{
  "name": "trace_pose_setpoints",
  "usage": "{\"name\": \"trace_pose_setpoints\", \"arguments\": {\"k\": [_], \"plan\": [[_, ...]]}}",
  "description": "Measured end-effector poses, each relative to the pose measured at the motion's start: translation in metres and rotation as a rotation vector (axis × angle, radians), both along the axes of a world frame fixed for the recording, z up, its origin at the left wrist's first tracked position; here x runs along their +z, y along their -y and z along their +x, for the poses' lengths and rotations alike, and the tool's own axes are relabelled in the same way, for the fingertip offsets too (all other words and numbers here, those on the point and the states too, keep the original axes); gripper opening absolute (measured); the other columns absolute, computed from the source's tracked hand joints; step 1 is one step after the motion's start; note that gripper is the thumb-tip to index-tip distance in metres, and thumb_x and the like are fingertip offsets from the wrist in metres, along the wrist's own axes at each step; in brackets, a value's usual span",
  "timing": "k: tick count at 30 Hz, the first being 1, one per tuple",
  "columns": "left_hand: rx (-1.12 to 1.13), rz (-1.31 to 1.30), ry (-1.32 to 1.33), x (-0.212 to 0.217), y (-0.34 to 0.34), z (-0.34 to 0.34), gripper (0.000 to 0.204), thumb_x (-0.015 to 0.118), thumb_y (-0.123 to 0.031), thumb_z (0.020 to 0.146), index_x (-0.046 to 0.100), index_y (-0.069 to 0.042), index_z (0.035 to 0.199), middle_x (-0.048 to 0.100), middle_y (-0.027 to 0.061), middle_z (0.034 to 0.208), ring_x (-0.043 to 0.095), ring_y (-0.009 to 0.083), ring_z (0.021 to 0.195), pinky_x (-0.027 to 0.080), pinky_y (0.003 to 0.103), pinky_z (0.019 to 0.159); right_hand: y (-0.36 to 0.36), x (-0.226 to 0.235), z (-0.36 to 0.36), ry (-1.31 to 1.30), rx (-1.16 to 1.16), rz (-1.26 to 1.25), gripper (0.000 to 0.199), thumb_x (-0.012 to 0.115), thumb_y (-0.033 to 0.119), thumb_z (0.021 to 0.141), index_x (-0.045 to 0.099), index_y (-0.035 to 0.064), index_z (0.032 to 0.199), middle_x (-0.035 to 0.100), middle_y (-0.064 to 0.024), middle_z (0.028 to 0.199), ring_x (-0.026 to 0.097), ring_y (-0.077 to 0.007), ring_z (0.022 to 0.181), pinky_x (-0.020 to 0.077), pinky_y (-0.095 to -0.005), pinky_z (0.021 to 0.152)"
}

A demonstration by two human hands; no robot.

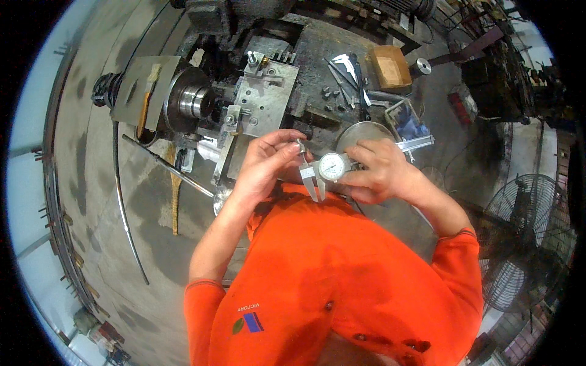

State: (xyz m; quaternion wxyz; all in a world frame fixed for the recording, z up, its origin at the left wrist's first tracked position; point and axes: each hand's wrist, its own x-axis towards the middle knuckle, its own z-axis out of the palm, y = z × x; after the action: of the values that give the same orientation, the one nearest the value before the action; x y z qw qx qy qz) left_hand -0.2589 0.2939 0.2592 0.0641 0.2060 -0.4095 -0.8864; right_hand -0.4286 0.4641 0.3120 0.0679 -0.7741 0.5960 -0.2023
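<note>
My right hand (379, 169) is closed around the body of a dial caliper (331, 166), its fingers beside the round white dial. The caliper's long jaws point down toward my orange shirt, and its beam sticks out to the right past my hand. My left hand (262, 165) pinches a small shiny metal part (300, 146) between thumb and fingers. That part sits close to the caliper's upper end; whether they touch I cannot tell. Both hands are in front of my waist, near the machine's metal plate (268, 97).
A lathe spindle (194, 101) with a bright steel ring stands at the left, a brush (148, 100) beside it. Beyond my right hand lie another caliper (349, 68), a cardboard box (390, 67) and a tray with blue stuff (408, 121). A large fan (519, 238) stands at right.
</note>
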Motion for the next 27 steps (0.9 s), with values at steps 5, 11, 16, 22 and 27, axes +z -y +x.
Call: {"name": "trace_pose_setpoints", "arguments": {"k": [5, 11, 16, 22, 27], "plan": [[0.04, -0.112, 0.025, -0.006, -0.001, -0.006, 0.025, 0.061, -0.008, 0.081, 0.057, 0.002, 0.104, 0.064, 0.0099, 0.079, 0.061, 0.0148, 0.073, 0.048, 0.024, 0.067, 0.0, -0.002, -0.003, -0.012, -0.01, 0.007, 0.027, 0.07, 0.025, 0.05, 0.065, 0.0215, 0.076, 0.053, -0.0058, 0.082, 0.054, -0.0226, 0.067, 0.0427, -0.0351, 0.047], [0.032, -0.145, 0.011, -0.007, 0.0, -0.009, 0.025, 0.06, -0.009, 0.082, 0.057, 0.002, 0.104, 0.064, 0.0095, 0.08, 0.061, 0.0141, 0.072, 0.048, 0.024, 0.066, 0.0, -0.004, -0.007, -0.004, 0.005, -0.013, 0.03, 0.07, 0.025, 0.048, 0.065, 0.0202, 0.077, 0.054, -0.0077, 0.089, 0.055, -0.0229, 0.069, 0.0412, -0.0342, 0.05], [-0.002, -0.066, 0.04, -0.005, 0.004, -0.01, 0.026, 0.059, -0.011, 0.084, 0.055, 0.002, 0.106, 0.064, 0.0114, 0.084, 0.062, 0.0156, 0.075, 0.049, 0.025, 0.069, 0.001, -0.004, -0.01, -0.003, 0.012, -0.013, 0.033, 0.071, 0.025, 0.047, 0.065, 0.0196, 0.078, 0.054, -0.0079, 0.09, 0.054, -0.0227, 0.069, 0.04, -0.0341, 0.051], [-0.04, 0.038, -0.032, -0.003, 0.006, -0.012, 0.029, 0.059, -0.013, 0.084, 0.053, 0.002, 0.109, 0.063, 0.0151, 0.09, 0.062, 0.0194, 0.084, 0.049, 0.026, 0.072, 0.003, -0.007, -0.012, 0.012, 0.014, -0.025, 0.029, 0.071, 0.025, 0.048, 0.064, 0.0194, 0.076, 0.054, -0.0069, 0.086, 0.053, -0.022, 0.066, 0.0388, -0.0327, 0.048], [-0.067, 0.026, -0.065, -0.005, 0.007, -0.011, 0.03, 0.059, -0.012, 0.084, 0.053, 0.001, 0.11, 0.062, 0.0169, 0.093, 0.062, 0.0222, 0.088, 0.049, 0.028, 0.075, 0.004, -0.005, -0.013, 0.008, 0.011, -0.044, 0.026, 0.071, 0.023, 0.049, 0.064, 0.0198, 0.074, 0.053, -0.0056, 0.081, 0.053, -0.0217, 0.062, 0.0375, -0.0319, 0.045]]}}
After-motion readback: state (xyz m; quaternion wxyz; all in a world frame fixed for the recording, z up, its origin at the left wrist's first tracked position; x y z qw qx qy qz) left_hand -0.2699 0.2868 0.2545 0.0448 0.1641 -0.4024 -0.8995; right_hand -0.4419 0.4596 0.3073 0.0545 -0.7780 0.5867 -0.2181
